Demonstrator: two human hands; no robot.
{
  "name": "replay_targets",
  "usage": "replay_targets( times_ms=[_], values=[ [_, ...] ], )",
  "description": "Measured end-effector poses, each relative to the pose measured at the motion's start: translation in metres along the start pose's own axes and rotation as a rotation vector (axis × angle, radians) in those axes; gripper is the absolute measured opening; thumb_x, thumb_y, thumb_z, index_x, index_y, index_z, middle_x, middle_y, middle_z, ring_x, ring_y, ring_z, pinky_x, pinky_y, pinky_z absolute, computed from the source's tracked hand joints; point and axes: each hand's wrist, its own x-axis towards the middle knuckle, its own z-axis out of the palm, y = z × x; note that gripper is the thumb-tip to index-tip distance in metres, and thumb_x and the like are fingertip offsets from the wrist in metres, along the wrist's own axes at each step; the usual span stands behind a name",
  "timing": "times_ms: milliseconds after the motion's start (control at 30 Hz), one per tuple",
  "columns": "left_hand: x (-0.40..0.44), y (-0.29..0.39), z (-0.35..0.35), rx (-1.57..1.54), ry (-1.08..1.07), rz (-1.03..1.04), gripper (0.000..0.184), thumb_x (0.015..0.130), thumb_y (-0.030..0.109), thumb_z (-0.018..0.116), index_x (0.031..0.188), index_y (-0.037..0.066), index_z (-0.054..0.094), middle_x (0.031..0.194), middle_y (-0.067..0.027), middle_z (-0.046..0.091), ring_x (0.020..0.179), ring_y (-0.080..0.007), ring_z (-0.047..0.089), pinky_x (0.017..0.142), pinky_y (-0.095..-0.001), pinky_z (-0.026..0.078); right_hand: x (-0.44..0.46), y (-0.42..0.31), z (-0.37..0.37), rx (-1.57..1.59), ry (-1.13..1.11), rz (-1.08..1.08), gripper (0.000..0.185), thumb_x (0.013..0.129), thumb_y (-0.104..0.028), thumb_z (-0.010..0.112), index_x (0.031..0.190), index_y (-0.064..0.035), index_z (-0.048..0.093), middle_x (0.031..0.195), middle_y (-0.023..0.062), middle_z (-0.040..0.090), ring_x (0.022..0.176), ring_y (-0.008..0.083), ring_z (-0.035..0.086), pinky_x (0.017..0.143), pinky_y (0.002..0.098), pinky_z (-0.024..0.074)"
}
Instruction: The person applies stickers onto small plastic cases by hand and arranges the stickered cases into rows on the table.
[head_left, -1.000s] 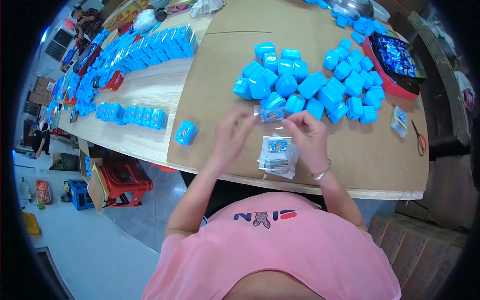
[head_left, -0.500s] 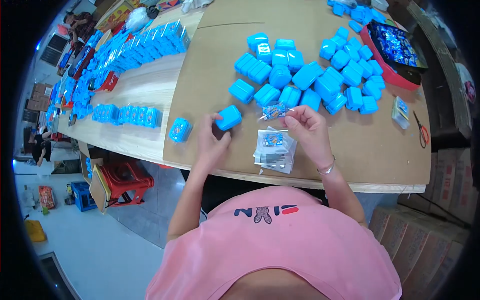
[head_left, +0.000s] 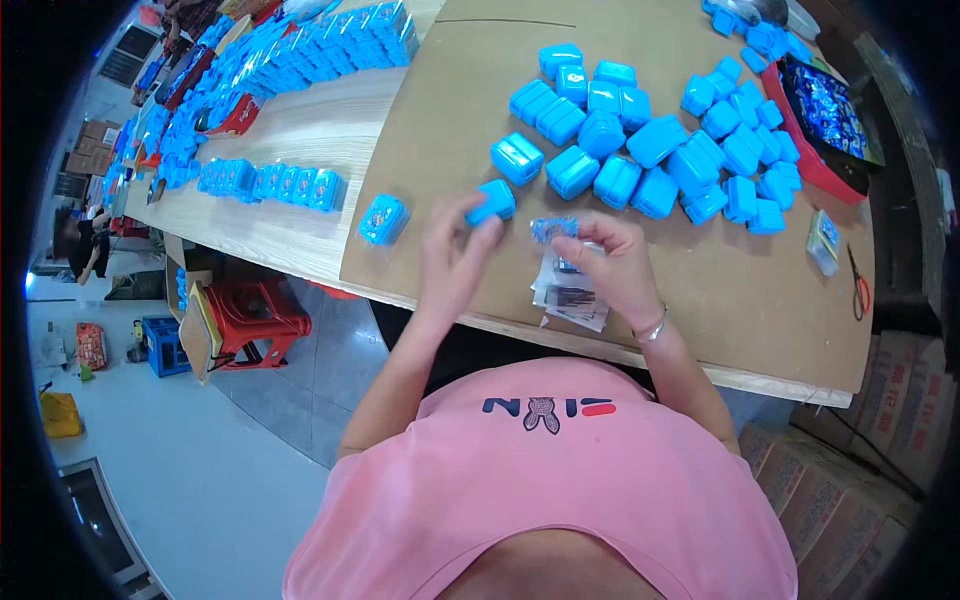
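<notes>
A small blue box [head_left: 493,203] is between the thumb and fingers of my left hand [head_left: 455,250], which is slightly blurred. To its right, my right hand [head_left: 612,262] pinches a clear packet with a blue printed piece [head_left: 554,230]. Beneath the right hand lies a stack of clear bags [head_left: 572,300], partly hidden by it. Many plain blue boxes [head_left: 601,133] are grouped beyond my hands. One wrapped blue box with a printed front [head_left: 382,220] sits alone to the left.
Rows of wrapped blue boxes [head_left: 300,187] stand on the pale tabletop at left. At right are a red container of blue packets [head_left: 822,110], a small clear case [head_left: 824,243] and scissors [head_left: 860,290]. A red stool [head_left: 258,325] stands below the table's left edge.
My left hand has left the packet, reached a blue box and brought it rightward toward the packet. My right hand has kept hold of the packet. The camera view has shifted.
</notes>
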Motion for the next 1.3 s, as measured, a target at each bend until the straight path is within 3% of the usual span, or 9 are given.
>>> replay_targets(
  times_ms=[33,100,267,433,600,800,933,1133,1300],
  values=[
    [0.006,-0.008,-0.002,0.000,0.000,0.000,0.028,0.083,0.014,0.064,0.107,0.001,0.059,0.113,-0.0115,0.056,0.095,-0.0200,0.053,0.083,-0.0296,0.041,0.004,0.002,0.003,-0.009,0.066,-0.050,0.005,0.080,-0.005,0.067,0.084,-0.0024,0.066,0.087,0.0022,0.067,0.067,0.0063,0.052,0.064,0.0194,0.0434],
    [0.015,-0.029,-0.001,0.614,0.132,0.176,0.033,0.085,0.012,0.061,0.117,0.004,0.055,0.107,-0.0090,0.057,0.097,-0.0175,0.053,0.088,-0.0296,0.041,0.014,0.006,0.006,-0.031,0.203,-0.159,0.006,0.079,-0.006,0.068,0.084,-0.0028,0.067,0.085,0.0013,0.067,0.066,0.0064,0.051,0.063,0.0194,0.0431],
    [0.006,-0.035,0.001,0.320,-0.052,0.205,0.040,0.083,0.017,0.063,0.118,0.002,0.053,0.108,-0.0134,0.057,0.092,-0.0221,0.053,0.082,-0.0319,0.043,0.032,0.027,0.011,-0.507,0.284,-0.551,0.011,0.078,-0.009,0.069,0.089,-0.0038,0.068,0.081,0.0008,0.067,0.064,0.0067,0.050,0.061,0.0211,0.0422],
    [0.006,-0.050,-0.004,0.003,0.021,-0.054,0.043,0.082,0.019,0.065,0.118,0.000,0.051,0.100,-0.0126,0.057,0.084,-0.0210,0.053,0.077,-0.0327,0.044,0.027,0.023,0.020,-0.420,0.203,-0.341,0.013,0.078,-0.010,0.070,0.089,-0.0032,0.067,0.078,0.0016,0.066,0.063,0.0073,0.049,0.060,0.0226,0.0412],
    [0.009,-0.034,-0.014,0.184,-0.183,-0.105,0.039,0.082,0.016,0.065,0.114,-0.001,0.050,0.093,-0.0110,0.055,0.082,-0.0180,0.053,0.075,-0.0301,0.045,0.022,0.021,0.017,-0.295,0.061,-0.110,0.013,0.079,-0.011,0.070,0.088,-0.0020,0.067,0.075,0.0013,0.064,0.062,0.0075,0.048,0.059,0.0223,0.0400],
    [-0.009,-0.017,-0.011,-0.035,-0.195,-0.210,0.031,0.083,0.010,0.065,0.108,0.000,0.051,0.091,-0.0080,0.053,0.083,-0.0136,0.051,0.074,-0.0256,0.044,0.014,0.018,0.013,-0.220,0.037,-0.217,0.012,0.080,-0.012,0.069,0.087,-0.0026,0.067,0.071,-0.0011,0.062,0.060,0.0066,0.047,0.057,0.0205,0.0392],
    [-0.010,-0.012,-0.007,-0.455,-0.038,-0.267,0.028,0.082,0.004,0.066,0.105,0.003,0.051,0.094,-0.0072,0.054,0.085,-0.0114,0.050,0.075,-0.0223,0.043,0.007,0.011,0.012,-0.124,-0.047,-0.071,0.012,0.080,-0.012,0.069,0.087,-0.0025,0.068,0.072,-0.0014,0.063,0.059,0.0058,0.047,0.057,0.0190,0.0390],
    [-0.007,-0.007,-0.007,-0.614,0.006,-0.258,0.032,0.080,0.002,0.068,0.107,0.005,0.051,0.098,-0.0064,0.054,0.086,-0.0109,0.050,0.076,-0.0221,0.043,0.005,0.008,0.007,-0.143,-0.044,-0.005,0.013,0.081,-0.010,0.068,0.092,-0.0028,0.068,0.078,-0.0004,0.064,0.061,0.0052,0.049,0.058,0.0186,0.0401],
    [-0.009,-0.005,-0.010,-0.624,-0.084,-0.287,0.033,0.079,0.002,0.068,0.107,0.005,0.051,0.101,-0.0069,0.055,0.087,-0.0112,0.050,0.077,-0.0222,0.043,0.010,0.003,0.010,0.023,0.090,-0.164,0.015,0.081,-0.012,0.067,0.092,-0.0021,0.067,0.081,0.0023,0.066,0.066,0.0077,0.052,0.064,0.0206,0.0435]
  ],
)
